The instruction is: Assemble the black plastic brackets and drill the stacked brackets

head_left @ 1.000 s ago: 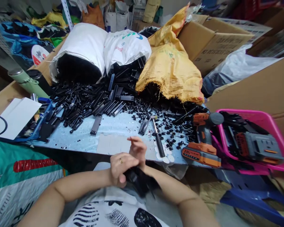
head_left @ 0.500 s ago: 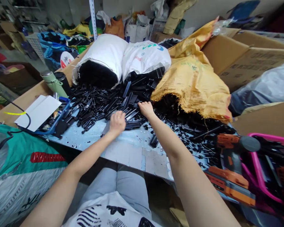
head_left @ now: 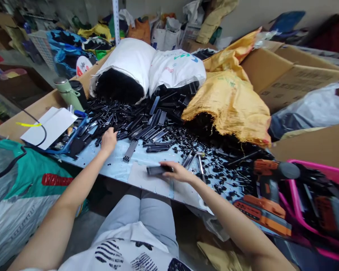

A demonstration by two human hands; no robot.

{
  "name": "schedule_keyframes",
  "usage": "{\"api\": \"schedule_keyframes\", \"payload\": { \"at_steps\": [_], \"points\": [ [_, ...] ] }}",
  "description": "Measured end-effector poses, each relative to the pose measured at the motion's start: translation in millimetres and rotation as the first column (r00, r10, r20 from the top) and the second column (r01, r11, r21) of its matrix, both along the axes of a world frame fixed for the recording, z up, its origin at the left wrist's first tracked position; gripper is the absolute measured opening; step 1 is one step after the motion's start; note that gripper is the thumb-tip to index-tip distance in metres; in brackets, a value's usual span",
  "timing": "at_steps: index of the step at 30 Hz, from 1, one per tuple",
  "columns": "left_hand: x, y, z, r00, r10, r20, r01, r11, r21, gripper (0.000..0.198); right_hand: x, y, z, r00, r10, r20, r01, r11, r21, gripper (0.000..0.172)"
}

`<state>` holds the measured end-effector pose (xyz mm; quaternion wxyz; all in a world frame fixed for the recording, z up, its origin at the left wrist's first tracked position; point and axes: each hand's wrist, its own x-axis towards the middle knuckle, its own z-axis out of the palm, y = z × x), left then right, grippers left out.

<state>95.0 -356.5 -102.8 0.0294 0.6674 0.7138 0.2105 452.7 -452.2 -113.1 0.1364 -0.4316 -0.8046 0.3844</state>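
My right hand point(head_left: 178, 172) is closed on the end of a flat black plastic piece point(head_left: 156, 171), held over a pale board point(head_left: 138, 178) at the table's front edge. The piece is slightly blurred. At the left, my left hand point(head_left: 109, 141) reaches to the edge of a heap of black plastic parts point(head_left: 124, 116). Its fingers are curled down among small parts, and what they pinch is hidden. Between the hands lies a dark grey toothed plate point(head_left: 130, 151). Behind it are several long black strips point(head_left: 158, 146).
A white sack point(head_left: 130, 52) and a yellow sack point(head_left: 228, 105) spill black parts. Many screws point(head_left: 223, 177) lie at the right, near an orange cordless drill point(head_left: 271, 199) and a pink basket point(head_left: 302, 210). A blue tray point(head_left: 73, 137) and green flask point(head_left: 69, 94) stand left.
My right hand has come back from the heap toward the front edge with a flat black piece. My left hand has moved left to the smaller parts.
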Motion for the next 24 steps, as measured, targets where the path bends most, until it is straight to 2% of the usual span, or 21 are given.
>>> {"api": "schedule_keyframes", "payload": {
  "at_steps": [1,2,3,4,6,7,8,9,10,12,13,15,17,18,20,21,24],
  "points": [
    [8,-10,2.7,0.997,-0.012,0.072,0.012,1.000,-0.002,0.033,-1,-11,-3.9,0.994,0.054,0.098,-0.062,0.994,0.086,0.039],
    [18,-21,5.1,0.989,-0.033,0.143,0.034,0.999,-0.003,0.034,-3,-19,-7.7,0.982,0.041,0.186,-0.076,0.981,0.180,0.035],
    [29,-32,6.8,0.975,-0.079,0.209,0.080,0.997,0.001,0.037,-5,-25,-11.3,0.966,-0.046,0.253,-0.026,0.960,0.277,0.034],
    [39,-43,7.8,0.955,-0.127,0.269,0.134,0.991,-0.009,0.042,-9,-28,-14.9,0.936,-0.191,0.295,0.074,0.928,0.366,0.035],
    [60,-63,7.7,0.904,-0.195,0.380,0.228,0.973,-0.043,0.055,-21,-30,-22.3,0.809,-0.475,0.347,0.295,0.837,0.460,0.047],
    [70,-73,6.7,0.880,-0.216,0.424,0.265,0.962,-0.060,0.058,-27,-31,-26.0,0.735,-0.563,0.378,0.376,0.803,0.463,0.058],
    [78,-81,5.4,0.858,-0.234,0.458,0.297,0.952,-0.069,0.056,-34,-31,-29.5,0.685,-0.607,0.402,0.433,0.783,0.446,0.065],
    [85,-89,3.8,0.840,-0.258,0.477,0.327,0.943,-0.066,0.049,-40,-31,-32.5,0.678,-0.615,0.403,0.464,0.783,0.415,0.067],
    [91,-96,2.3,0.826,-0.290,0.484,0.358,0.932,-0.051,0.040,-46,-31,-34.6,0.715,-0.600,0.360,0.478,0.795,0.375,0.064],
    [102,-110,-0.4,0.794,-0.371,0.482,0.427,0.904,-0.007,0.027,-55,-33,-35.5,0.822,-0.557,0.120,0.513,0.815,0.271,0.055],
    [107,-116,-1.4,0.771,-0.409,0.489,0.462,0.887,0.013,0.025,-59,-35,-34.0,0.838,-0.545,-0.040,0.542,0.820,0.186,0.054],
    [115,-126,-2.6,0.708,-0.444,0.549,0.522,0.853,0.017,0.031,-67,-40,-27.8,0.760,-0.586,-0.282,0.591,0.803,-0.076,0.057],
    [122,-133,-2.3,0.646,-0.427,0.633,0.560,0.829,-0.012,0.038,-72,-45,-19.3,0.654,-0.659,-0.371,0.562,0.752,-0.345,0.061],
    [125,-135,-1.5,0.627,-0.419,0.657,0.567,0.824,-0.016,0.040,-74,-47,-14.7,0.626,-0.673,-0.395,0.524,0.738,-0.426,0.062],
    [128,-139,1.2,0.617,-0.440,0.653,0.569,0.822,0.017,0.041,-70,-50,-6.0,0.623,-0.637,-0.454,0.453,0.767,-0.454,0.063],
    [128,-140,3.0,0.622,-0.470,0.627,0.573,0.819,0.045,0.041,-66,-51,-1.8,0.644,-0.594,-0.481,0.430,0.802,-0.415,0.062],
    [128,-145,9.3,0.648,-0.543,0.534,0.587,0.803,0.104,0.037,-49,-52,9.6,0.783,-0.398,-0.478,0.338,0.917,-0.210,0.056]
  ]
}}
